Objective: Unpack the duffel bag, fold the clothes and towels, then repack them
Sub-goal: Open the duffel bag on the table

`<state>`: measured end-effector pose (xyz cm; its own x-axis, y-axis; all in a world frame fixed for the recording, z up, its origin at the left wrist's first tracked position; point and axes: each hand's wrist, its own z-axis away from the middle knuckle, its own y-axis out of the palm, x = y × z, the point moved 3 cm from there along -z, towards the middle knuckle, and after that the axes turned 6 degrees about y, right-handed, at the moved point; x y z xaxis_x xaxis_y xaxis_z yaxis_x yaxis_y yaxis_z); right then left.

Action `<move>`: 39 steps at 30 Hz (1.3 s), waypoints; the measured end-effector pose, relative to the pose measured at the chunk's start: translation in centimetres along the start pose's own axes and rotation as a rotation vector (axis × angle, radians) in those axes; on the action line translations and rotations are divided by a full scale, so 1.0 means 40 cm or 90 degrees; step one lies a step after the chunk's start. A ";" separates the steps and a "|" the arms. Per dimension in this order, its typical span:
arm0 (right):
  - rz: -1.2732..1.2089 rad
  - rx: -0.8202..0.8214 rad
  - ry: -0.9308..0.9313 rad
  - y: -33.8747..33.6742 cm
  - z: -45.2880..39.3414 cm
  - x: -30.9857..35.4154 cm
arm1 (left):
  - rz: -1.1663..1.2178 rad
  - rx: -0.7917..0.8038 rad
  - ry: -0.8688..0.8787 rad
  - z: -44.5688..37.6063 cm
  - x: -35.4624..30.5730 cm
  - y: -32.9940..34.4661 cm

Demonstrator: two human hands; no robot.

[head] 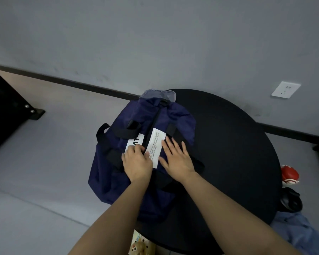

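Duffel bag (136, 159) lies on table (238, 153) beneath both hands (138, 162).

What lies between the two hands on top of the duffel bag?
In the head view, between the left hand and right hand lies the white printed label on the duffel bag.

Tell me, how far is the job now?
Done: nothing visible yet. In hand: the left hand works at the central zipper of the navy fabric duffel bag while the right hand rests flat on it. Left: unpacking, folding, repacking.
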<state>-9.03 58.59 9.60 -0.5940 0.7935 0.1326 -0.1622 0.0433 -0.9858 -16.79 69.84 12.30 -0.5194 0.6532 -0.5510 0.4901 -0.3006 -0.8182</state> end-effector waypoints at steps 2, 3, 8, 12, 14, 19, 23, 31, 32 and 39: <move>0.012 0.031 -0.004 0.033 -0.010 0.019 | -0.144 0.071 0.086 -0.028 0.042 -0.010; 0.014 0.042 -0.007 0.048 -0.015 0.027 | -0.208 0.130 0.107 -0.042 0.068 -0.012; 0.051 0.082 -0.023 0.111 -0.025 0.048 | -0.373 0.365 0.130 -0.076 0.215 -0.016; 0.078 0.093 -0.026 0.137 -0.039 0.050 | -0.269 0.459 0.102 -0.059 0.278 0.001; 0.067 0.080 -0.017 0.143 -0.052 0.050 | -0.232 0.460 0.099 -0.054 0.278 0.015; 0.127 0.087 -0.071 0.134 -0.105 0.032 | -0.212 0.424 0.075 -0.047 0.257 0.049; 0.160 0.086 -0.101 0.130 -0.167 0.027 | -0.231 0.394 0.054 -0.064 0.248 0.072; 0.183 0.097 -0.089 0.119 -0.258 0.004 | -0.270 0.372 0.077 -0.148 0.233 0.116; 0.183 0.095 -0.086 0.118 -0.267 0.000 | -0.276 0.367 0.082 -0.160 0.232 0.122; 0.199 0.093 -0.092 0.115 -0.329 -0.015 | -0.302 0.333 0.091 -0.203 0.221 0.148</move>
<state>0.93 66.30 3.66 -0.7363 0.6600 -0.1490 -0.0598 -0.2828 -0.9573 -12.78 79.47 3.91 -0.4784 0.8700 -0.1190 -0.1838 -0.2317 -0.9553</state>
